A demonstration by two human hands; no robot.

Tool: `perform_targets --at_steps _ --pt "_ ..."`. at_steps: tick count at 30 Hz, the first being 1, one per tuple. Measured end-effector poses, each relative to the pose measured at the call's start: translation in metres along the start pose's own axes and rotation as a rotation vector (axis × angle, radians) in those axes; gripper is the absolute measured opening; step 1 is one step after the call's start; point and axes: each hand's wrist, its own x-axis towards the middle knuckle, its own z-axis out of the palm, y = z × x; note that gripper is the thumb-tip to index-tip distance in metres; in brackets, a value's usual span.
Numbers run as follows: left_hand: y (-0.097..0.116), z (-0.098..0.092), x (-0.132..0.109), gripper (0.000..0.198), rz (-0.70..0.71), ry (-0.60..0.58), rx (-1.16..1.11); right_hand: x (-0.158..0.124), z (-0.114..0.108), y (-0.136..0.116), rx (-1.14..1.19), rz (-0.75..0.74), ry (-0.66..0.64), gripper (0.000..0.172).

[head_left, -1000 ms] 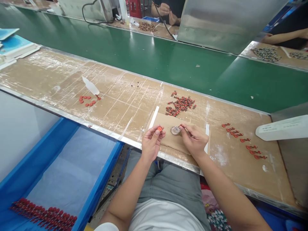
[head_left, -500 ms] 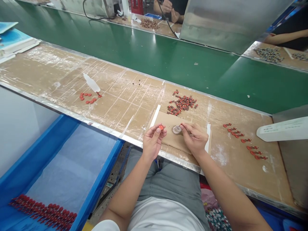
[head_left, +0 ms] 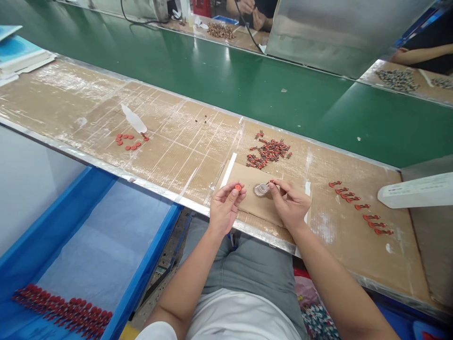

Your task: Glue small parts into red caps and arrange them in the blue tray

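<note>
My left hand (head_left: 222, 208) pinches a small red disc (head_left: 238, 188) between thumb and fingertips, its flat face turned up. In the fingertips of my right hand (head_left: 292, 204) is a small red-and-dark figure piece (head_left: 271, 182), partly hidden by the fingers. It is at the right side of a small round translucent dish (head_left: 261, 190); whether it touches the dish I cannot tell. Under the dish lies a cardboard sheet (head_left: 249, 177). Just beyond it is a pile of small red-and-dark pieces (head_left: 272, 151).
Several red discs (head_left: 128, 148) lie to the left by a white plastic strip (head_left: 133, 118). Red figures on bases (head_left: 348, 196) stand in a row at right. A blue tray (head_left: 106, 226) holds rows of red pieces. Beyond the green belt (head_left: 212, 71), other people's hands are visible.
My right hand has shifted slightly right, drawing the small figure piece from above the dish toward its right side. My left hand stays nearly still with the red disc.
</note>
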Motion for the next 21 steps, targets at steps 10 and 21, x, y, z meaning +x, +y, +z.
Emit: perform_targets --at_steps 10,21 --pt "0.0 0.018 -0.033 0.025 -0.074 -0.035 0.037 -0.005 -0.025 -0.062 0.48 0.445 0.172 0.021" --pt "0.001 0.038 -0.075 0.019 -0.048 -0.144 0.076 -0.031 -0.045 -0.102 0.443 0.174 0.005 0.031"
